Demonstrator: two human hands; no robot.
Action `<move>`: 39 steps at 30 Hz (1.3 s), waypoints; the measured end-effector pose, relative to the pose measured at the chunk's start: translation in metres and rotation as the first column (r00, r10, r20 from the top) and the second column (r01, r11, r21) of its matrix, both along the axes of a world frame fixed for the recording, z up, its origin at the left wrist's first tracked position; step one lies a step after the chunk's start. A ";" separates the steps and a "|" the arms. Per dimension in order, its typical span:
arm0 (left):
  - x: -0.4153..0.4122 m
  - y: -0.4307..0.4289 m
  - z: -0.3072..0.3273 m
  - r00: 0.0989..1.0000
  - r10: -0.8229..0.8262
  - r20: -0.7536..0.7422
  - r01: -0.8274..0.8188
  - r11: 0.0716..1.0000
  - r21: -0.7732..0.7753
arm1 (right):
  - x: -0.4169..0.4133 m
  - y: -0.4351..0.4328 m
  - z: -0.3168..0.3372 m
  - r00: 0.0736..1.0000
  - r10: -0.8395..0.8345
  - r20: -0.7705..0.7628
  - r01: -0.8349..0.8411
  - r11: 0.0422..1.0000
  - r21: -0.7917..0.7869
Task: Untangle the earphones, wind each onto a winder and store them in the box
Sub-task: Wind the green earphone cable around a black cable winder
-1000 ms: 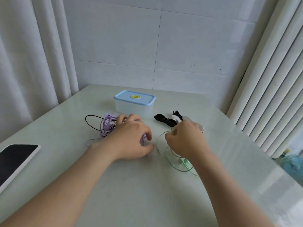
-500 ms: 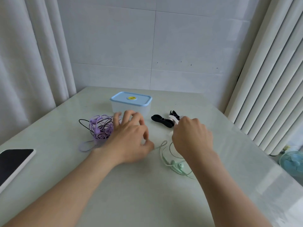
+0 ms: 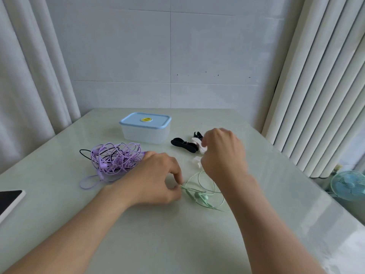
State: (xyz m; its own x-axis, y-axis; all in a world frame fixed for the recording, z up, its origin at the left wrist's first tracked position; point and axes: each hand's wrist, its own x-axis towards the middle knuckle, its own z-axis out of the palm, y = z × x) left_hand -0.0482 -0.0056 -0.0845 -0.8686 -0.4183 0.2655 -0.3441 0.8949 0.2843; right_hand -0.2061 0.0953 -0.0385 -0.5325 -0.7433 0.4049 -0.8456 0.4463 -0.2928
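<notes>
A tangle of purple and black earphones (image 3: 115, 160) lies left of centre on the table. Green earphones (image 3: 201, 194) lie loose in front of me, and my left hand (image 3: 156, 178) pinches their cord at its left end. My right hand (image 3: 223, 155) hovers behind them, fingers curled round a white winder (image 3: 199, 147). A black winder (image 3: 182, 144) lies beside it, and a small white piece (image 3: 196, 161) pokes out under the right hand. The clear box (image 3: 145, 129) with its blue lid shut stands at the back.
A phone (image 3: 8, 200) lies at the table's left edge. Curtains hang on both sides. A small blue fan (image 3: 349, 184) stands on the floor past the table's right edge.
My left hand has come off the purple tangle and moved right to pinch the green cord. My right hand has lifted and taken hold of the white winder.
</notes>
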 end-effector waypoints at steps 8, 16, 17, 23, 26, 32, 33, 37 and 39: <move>-0.001 -0.004 -0.004 0.996 0.017 -0.088 -0.021 0.999 -0.039 | 0.011 -0.011 -0.014 0.960 0.215 0.180 -0.217 0.976 -0.008; -0.006 -0.010 0.001 0.877 0.107 -0.468 -0.236 0.945 -0.228 | 0.002 -0.008 -0.006 0.460 0.344 0.819 -0.202 0.938 -0.281; -0.010 -0.009 0.002 0.878 0.120 -0.463 -0.229 0.955 -0.188 | -0.001 -0.009 -0.005 0.383 0.391 0.837 -0.159 0.920 -0.357; -0.037 -0.026 -0.005 0.958 0.218 -0.186 -0.245 0.959 -0.139 | -0.012 -0.010 0.001 0.038 0.708 0.706 0.225 0.682 -0.696; -0.056 -0.041 -0.007 0.967 0.249 -0.049 -0.252 0.963 -0.092 | -0.020 -0.010 -0.002 0.169 0.625 0.762 0.227 0.728 -0.647; -0.089 -0.061 -0.009 0.934 0.330 0.135 -0.320 0.943 -0.091 | -0.024 -0.017 -0.010 0.330 0.397 0.856 0.215 0.852 -0.478; -0.092 -0.064 -0.010 0.930 0.330 0.164 -0.319 0.943 -0.089 | -0.024 -0.018 -0.011 0.327 0.386 0.863 0.209 0.861 -0.464; -0.101 -0.068 -0.014 0.904 0.383 0.190 -0.359 0.922 -0.147 | -0.024 -0.023 -0.016 0.352 0.343 0.871 0.204 0.880 -0.429; -0.102 -0.066 -0.015 0.897 0.416 0.148 -0.385 0.901 -0.202 | -0.024 -0.024 -0.017 0.365 0.334 0.869 0.197 0.885 -0.423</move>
State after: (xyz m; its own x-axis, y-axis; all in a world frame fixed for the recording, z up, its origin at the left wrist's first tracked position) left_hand -0.1503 -0.0713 -0.0998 -0.6760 -0.7056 0.2126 -0.7148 0.6980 0.0434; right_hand -0.2301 0.0710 -0.0556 -0.7091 -0.7037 -0.0445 0.0458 0.0170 -0.9988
